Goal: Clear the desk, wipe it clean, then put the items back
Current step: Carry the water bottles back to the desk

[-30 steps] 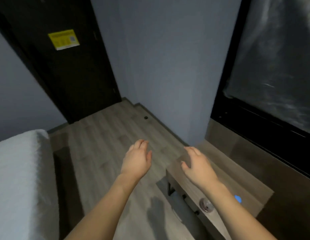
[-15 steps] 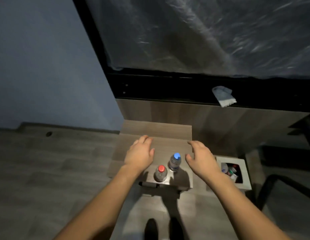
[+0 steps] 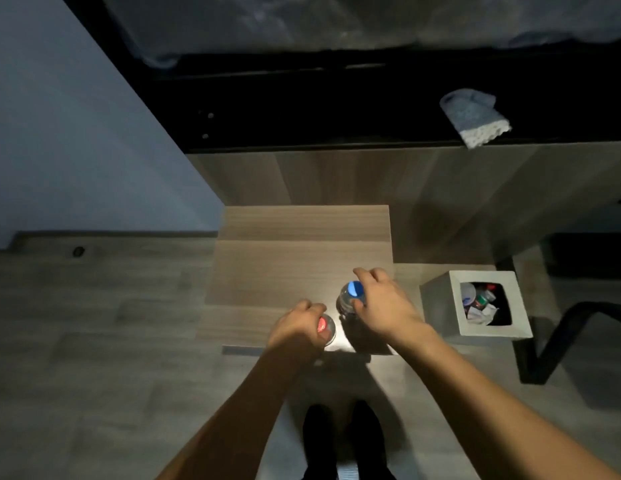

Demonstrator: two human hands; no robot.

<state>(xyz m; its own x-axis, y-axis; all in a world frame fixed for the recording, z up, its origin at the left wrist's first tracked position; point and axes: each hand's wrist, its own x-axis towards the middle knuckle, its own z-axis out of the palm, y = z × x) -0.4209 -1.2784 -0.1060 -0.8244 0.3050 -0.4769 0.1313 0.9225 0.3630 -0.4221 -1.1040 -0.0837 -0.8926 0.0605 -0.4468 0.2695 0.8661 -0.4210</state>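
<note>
Left grip (image 3: 297, 327) curled round red-capped bottle (image 3: 325, 329) near front edge of table (image 3: 295, 265); right grip (image 3: 383, 301) wrapped round blue-capped bottle (image 3: 351, 299) just beside it, toward the right edge. Both bottles upright on the table. Right of the table, on the floor: square bin (image 3: 475, 304) holding rubbish. Beyond the table, up on a dark ledge: crumpled cloth (image 3: 473, 117). Right of the bin: black chair base (image 3: 558, 341). Half a second back, both grips spread wide above the table, bottles untouched; now lowered and closed on them.
</note>
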